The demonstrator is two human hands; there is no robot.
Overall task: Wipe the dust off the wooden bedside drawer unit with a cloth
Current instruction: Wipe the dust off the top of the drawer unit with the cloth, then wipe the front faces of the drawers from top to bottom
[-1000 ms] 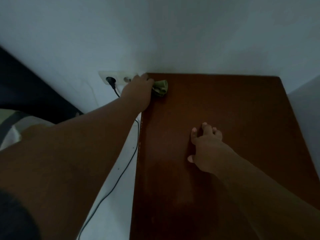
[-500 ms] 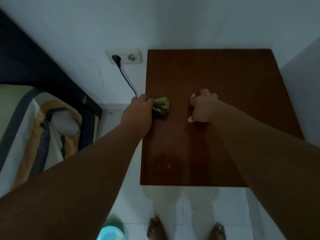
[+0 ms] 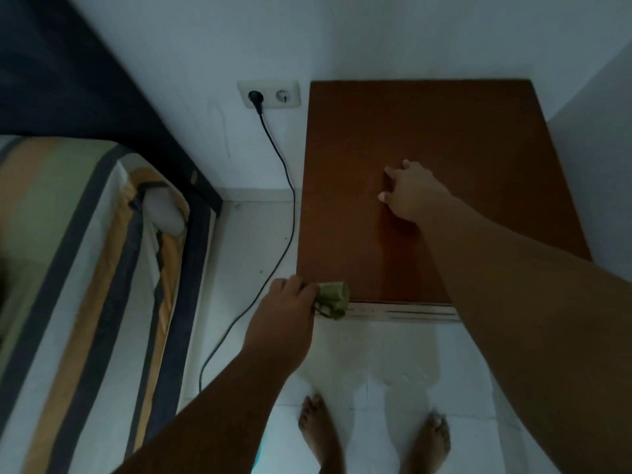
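Left hand (image 3: pixel 284 323) pulled cloth (image 3: pixel 331 300) to drawer unit (image 3: pixel 444 131) front-left corner; white walls (image 3: pixel 376 35).

The drawer unit (image 3: pixel 444 131) stands against the wall, cloth (image 3: pixel 331 299) at its front-left corner, socket (image 3: pixel 269 94) and bed (image 3: pixel 68 268) to its left.

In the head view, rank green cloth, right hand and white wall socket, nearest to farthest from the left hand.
1. Crumpled green cloth, held by the left hand.
2. Right hand, resting on the brown wooden drawer unit.
3. White double wall socket, back wall.
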